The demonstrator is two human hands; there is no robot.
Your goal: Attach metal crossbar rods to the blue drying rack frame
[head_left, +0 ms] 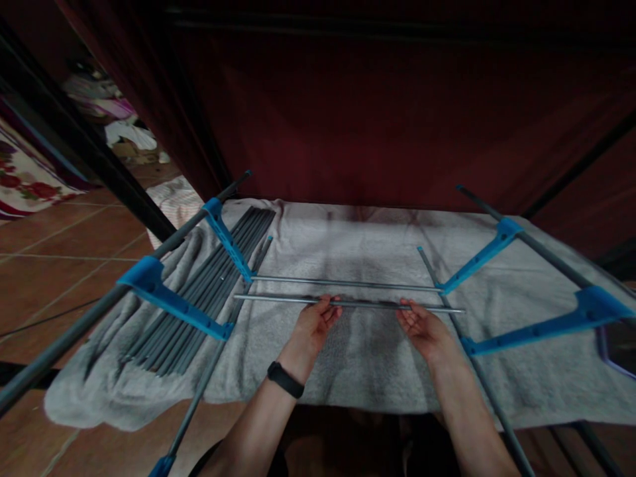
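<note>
Both my hands hold one thin grey metal rod (368, 304) level above a grey towel (358, 371). My left hand (314, 326), with a black band on its wrist, grips the rod left of its middle. My right hand (422, 326) grips it right of its middle, palm turned up. The rod spans between two blue plastic brackets, one at the left (171, 301) and one at the right (541, 328). A second grey rod (348, 283) just behind it is fitted between another left bracket (226, 242) and right bracket (484, 255).
A bundle of several loose grey rods (209, 291) lies on the towel at the left. Long grey frame tubes run along the left side (74, 331) and the right side (546, 255). A dark red wall (397, 119) rises behind. Tiled floor (59, 245) and a patterned cloth (24, 172) lie at the left.
</note>
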